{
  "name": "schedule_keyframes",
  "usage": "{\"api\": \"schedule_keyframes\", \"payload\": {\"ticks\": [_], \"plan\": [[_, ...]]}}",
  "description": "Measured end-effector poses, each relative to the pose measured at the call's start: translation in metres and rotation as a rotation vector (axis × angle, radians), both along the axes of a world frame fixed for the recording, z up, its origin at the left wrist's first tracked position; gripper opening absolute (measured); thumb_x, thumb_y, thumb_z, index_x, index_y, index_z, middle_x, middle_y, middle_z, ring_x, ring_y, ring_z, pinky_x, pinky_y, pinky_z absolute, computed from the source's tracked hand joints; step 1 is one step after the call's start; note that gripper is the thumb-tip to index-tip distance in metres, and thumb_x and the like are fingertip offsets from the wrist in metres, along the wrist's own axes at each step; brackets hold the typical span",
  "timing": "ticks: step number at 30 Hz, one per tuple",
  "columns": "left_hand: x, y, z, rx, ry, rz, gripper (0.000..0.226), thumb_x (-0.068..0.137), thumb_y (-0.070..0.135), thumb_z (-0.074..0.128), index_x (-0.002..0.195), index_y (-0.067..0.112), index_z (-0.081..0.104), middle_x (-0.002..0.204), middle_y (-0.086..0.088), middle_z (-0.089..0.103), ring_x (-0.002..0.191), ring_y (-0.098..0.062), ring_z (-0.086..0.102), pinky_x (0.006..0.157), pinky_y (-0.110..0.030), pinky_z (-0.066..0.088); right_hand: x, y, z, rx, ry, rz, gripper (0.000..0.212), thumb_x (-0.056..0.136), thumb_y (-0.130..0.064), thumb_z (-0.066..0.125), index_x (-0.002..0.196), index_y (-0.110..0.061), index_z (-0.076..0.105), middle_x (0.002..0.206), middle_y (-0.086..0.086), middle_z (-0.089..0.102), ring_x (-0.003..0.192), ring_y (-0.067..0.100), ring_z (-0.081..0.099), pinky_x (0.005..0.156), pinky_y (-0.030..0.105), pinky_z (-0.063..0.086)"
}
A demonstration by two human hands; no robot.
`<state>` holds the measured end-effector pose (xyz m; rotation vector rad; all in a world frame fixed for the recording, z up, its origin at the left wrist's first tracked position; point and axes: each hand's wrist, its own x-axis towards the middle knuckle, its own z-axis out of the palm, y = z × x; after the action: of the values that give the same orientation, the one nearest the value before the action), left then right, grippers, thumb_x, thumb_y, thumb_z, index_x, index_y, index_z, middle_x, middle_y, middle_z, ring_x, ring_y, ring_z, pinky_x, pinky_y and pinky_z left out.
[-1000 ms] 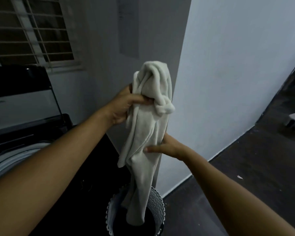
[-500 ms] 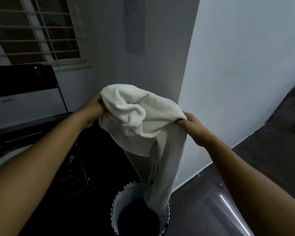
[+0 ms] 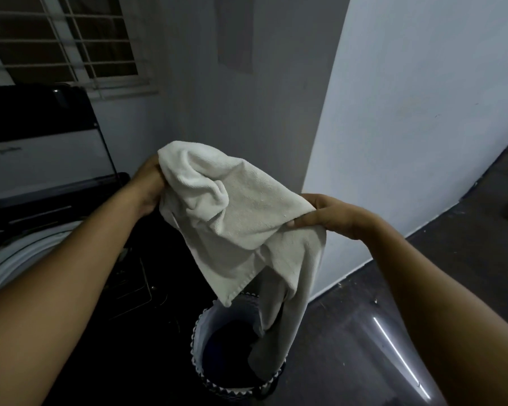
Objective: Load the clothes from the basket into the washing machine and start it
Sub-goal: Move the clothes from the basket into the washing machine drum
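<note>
A white towel [image 3: 241, 218] hangs spread between both hands above the laundry basket [image 3: 201, 341]. My left hand [image 3: 148, 186] grips its upper left corner. My right hand [image 3: 332, 216] pinches its right edge. The towel's lower end dangles into the round basket, whose inside looks dark. The top-loading washing machine [image 3: 27, 247] stands at the left with its dark lid [image 3: 38, 136] raised and part of the white drum rim [image 3: 18, 253] showing.
A white wall corner [image 3: 320, 171] juts out just behind the basket. A barred window [image 3: 62, 39] is above the machine. Dark floor [image 3: 464, 230] extends to the right, with a bright light streak [image 3: 399, 350] reflected on it.
The bunched towel has been pulled open sideways. My right hand moved from the towel's middle to its right edge, and both hands dropped lower. The view shifted slightly right.
</note>
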<state>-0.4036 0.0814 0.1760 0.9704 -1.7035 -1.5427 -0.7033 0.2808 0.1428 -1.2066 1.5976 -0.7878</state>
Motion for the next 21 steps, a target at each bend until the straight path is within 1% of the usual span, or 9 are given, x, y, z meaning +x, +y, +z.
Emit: {"api": "schedule_keyframes", "payload": {"ticks": [2,5,7,9,11,13,15,17,21], "plan": [[-0.001,0.004,0.011,-0.005,0.08,-0.014,0.041,0.097,0.015,0.048,0.064,0.019,0.071,0.062,0.001,0.067,0.056,-0.013,0.064,0.052,-0.022,0.049,0.006,0.003,-0.006,0.065,-0.02,0.062,0.054,0.079,-0.029,0.086,0.128,-0.019,0.065,0.122,0.002,0.073,0.114,0.024,0.069,0.102,0.046,0.054],[-0.009,0.011,0.031,-0.012,0.198,-0.073,0.017,0.096,0.023,0.056,0.097,0.013,0.069,0.076,-0.004,0.068,0.068,-0.018,0.065,0.062,-0.026,0.051,0.014,0.004,-0.016,0.1,0.051,0.119,0.045,0.078,-0.026,0.087,0.119,-0.016,0.071,0.118,0.002,0.075,0.112,0.022,0.07,0.106,0.047,0.051],[-0.017,0.023,0.044,-0.005,0.231,-0.146,0.021,0.095,0.025,0.06,0.11,0.016,0.071,0.085,-0.005,0.071,0.074,-0.017,0.068,0.065,-0.025,0.054,0.019,0.004,-0.023,0.089,0.07,0.145,0.044,0.079,-0.021,0.086,0.12,-0.018,0.071,0.12,0.002,0.074,0.116,0.022,0.068,0.107,0.051,0.049],[-0.026,0.036,0.053,-0.013,0.255,-0.22,0.026,0.097,0.02,0.054,0.115,0.012,0.071,0.092,-0.006,0.072,0.081,-0.017,0.07,0.069,-0.024,0.056,0.029,0.004,-0.031,0.056,0.01,0.176,0.053,0.08,-0.019,0.085,0.128,-0.02,0.065,0.127,0.004,0.07,0.121,0.025,0.065,0.108,0.054,0.048],[-0.034,0.047,0.056,-0.102,0.246,-0.279,0.032,0.099,0.009,0.047,0.125,0.004,0.065,0.1,-0.007,0.073,0.092,-0.018,0.071,0.078,-0.026,0.057,0.044,0.003,-0.035,-0.012,-0.044,0.177,0.059,0.081,-0.017,0.085,0.134,-0.019,0.059,0.132,0.002,0.067,0.124,0.023,0.063,0.108,0.049,0.05],[-0.041,0.052,0.049,-0.184,0.206,-0.346,0.038,0.095,0.001,0.048,0.131,-0.001,0.059,0.111,-0.014,0.071,0.105,-0.028,0.067,0.091,-0.036,0.056,0.058,0.0,-0.035,-0.067,-0.069,0.155,0.056,0.085,-0.014,0.082,0.136,-0.02,0.058,0.133,-0.003,0.067,0.125,0.016,0.062,0.108,0.037,0.05],[-0.045,0.057,0.042,-0.17,0.162,-0.414,0.041,0.092,-0.001,0.051,0.132,-0.002,0.058,0.117,-0.019,0.067,0.109,-0.034,0.065,0.096,-0.044,0.053,0.062,-0.005,-0.037,-0.102,-0.059,0.105,0.04,0.09,-0.016,0.076,0.129,-0.017,0.065,0.127,-0.003,0.071,0.12,0.014,0.065,0.107,0.034,0.05],[-0.047,0.056,0.037,-0.164,0.122,-0.452,0.042,0.09,-0.002,0.054,0.132,0.0,0.059,0.117,-0.02,0.068,0.106,-0.031,0.066,0.091,-0.04,0.056,0.058,-0.006,-0.043,-0.124,-0.054,0.025,0.028,0.095,-0.019,0.07,0.123,-0.014,0.069,0.122,0.0,0.073,0.115,0.017,0.068,0.103,0.036,0.053],[-0.03,0.033,0.031,-0.259,0.007,-0.393,0.051,0.078,-0.001,0.058,0.128,0.006,0.063,0.122,-0.012,0.071,0.106,-0.017,0.068,0.088,-0.027,0.056,0.039,0.002,-0.059,-0.229,-0.126,-0.24,0.031,0.092,-0.026,0.066,0.115,-0.005,0.063,0.112,0.013,0.071,0.105,0.032,0.067,0.098,0.053,0.055]]}}
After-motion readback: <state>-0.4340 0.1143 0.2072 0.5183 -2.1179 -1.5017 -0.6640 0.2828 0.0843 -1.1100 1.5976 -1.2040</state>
